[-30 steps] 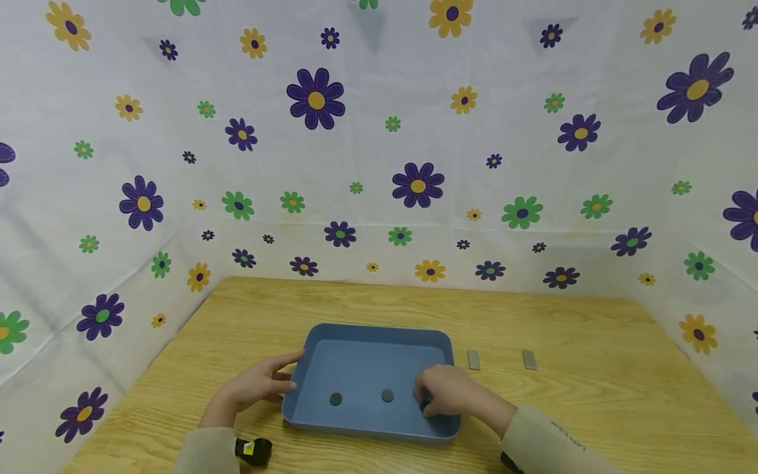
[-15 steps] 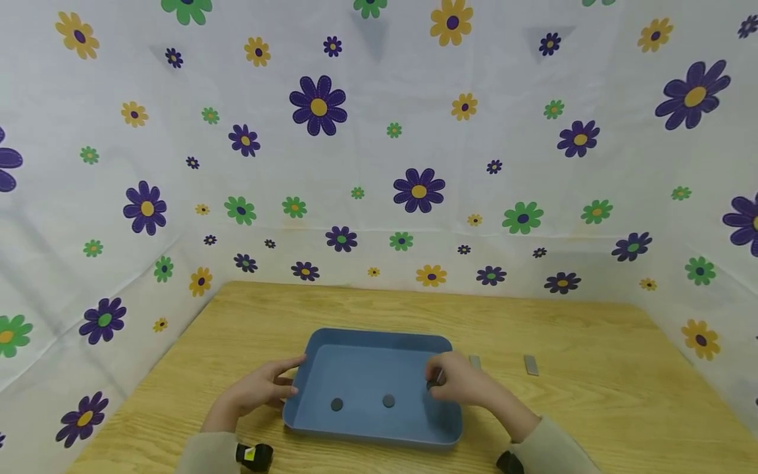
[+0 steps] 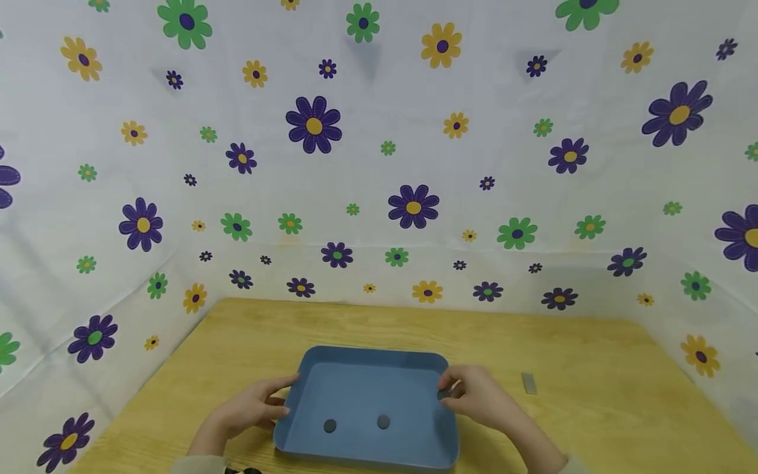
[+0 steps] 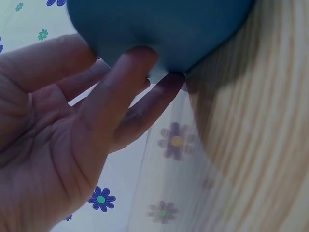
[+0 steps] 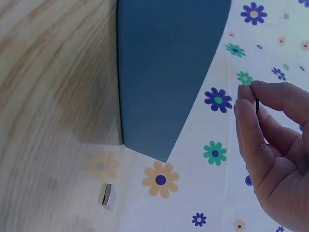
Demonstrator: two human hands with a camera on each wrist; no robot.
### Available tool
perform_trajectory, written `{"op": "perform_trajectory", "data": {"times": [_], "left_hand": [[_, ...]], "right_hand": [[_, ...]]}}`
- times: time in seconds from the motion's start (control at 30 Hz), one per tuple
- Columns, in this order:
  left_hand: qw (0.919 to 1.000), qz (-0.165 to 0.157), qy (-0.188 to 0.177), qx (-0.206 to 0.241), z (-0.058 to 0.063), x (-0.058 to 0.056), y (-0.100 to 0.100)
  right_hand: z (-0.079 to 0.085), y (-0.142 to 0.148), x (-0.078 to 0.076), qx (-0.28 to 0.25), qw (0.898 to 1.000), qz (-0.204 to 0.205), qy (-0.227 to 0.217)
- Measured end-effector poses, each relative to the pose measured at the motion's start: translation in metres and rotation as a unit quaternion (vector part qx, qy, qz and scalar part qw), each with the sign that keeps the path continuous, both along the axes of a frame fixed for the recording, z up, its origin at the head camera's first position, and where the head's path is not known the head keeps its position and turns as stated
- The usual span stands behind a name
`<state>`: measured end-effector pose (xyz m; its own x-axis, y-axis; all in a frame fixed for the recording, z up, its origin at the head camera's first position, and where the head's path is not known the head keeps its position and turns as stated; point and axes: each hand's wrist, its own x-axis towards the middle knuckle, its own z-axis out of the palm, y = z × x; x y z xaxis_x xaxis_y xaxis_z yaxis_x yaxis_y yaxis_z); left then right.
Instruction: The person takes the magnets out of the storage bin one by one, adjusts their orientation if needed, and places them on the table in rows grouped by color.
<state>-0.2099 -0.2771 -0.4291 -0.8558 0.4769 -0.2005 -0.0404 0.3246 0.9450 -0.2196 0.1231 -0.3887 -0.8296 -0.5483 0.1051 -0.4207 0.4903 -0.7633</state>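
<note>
A blue rectangular tray (image 3: 367, 385) lies on the table, with two dark round discs on its floor: a left disc (image 3: 329, 426) and a middle disc (image 3: 383, 421). Against the tray's left outer wall, my left hand (image 3: 249, 408) rests its extended fingertips; the left wrist view shows these fingers (image 4: 140, 58) touching the blue wall from outside. My right hand (image 3: 481, 395) is at the tray's right rim, pinching another dark disc (image 3: 444, 394) between thumb and fingertips. Seen edge-on in the right wrist view, that disc (image 5: 257, 105) is a thin dark sliver.
One small grey rectangular piece (image 3: 529, 383) lies on the wooden table (image 3: 598, 395), right of the tray. A white cloth with flower prints (image 3: 266, 217) hangs around the table's back and sides.
My right hand has lifted the pinched disc from the tray floor and moved right to the rim. It now hides one of two grey pieces. My left hand stays at the tray's left wall.
</note>
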Motion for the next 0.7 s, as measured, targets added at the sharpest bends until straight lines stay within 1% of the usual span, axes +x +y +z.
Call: {"op": "perform_trajectory", "data": {"times": [0.23,0.47,0.53,0.57,0.7], "left_hand": [[0.9999,0.008,-0.002,-0.009,-0.0020,-0.0009,0.0000],[0.9999,-0.012,-0.005,0.001,-0.0034,-0.0035,-0.0003],[0.9999,-0.011,-0.008,0.002,-0.0025,-0.0035,0.0006],[1.0000,-0.004,-0.006,0.005,-0.0024,-0.0033,0.0011],[0.9999,0.008,-0.008,-0.010,-0.0017,-0.0009,0.0004]], "right_hand": [[0.0042,0.0046,0.0009,-0.014,1.000,0.010,-0.009],[0.0042,0.0041,0.0026,-0.014,1.000,0.009,-0.023],[0.0035,0.0042,0.0030,-0.012,1.000,0.005,-0.023],[0.0031,0.0041,0.0032,-0.012,1.000,0.003,-0.022],[0.0013,0.0023,0.0039,-0.013,1.000,0.002,-0.021]]}}
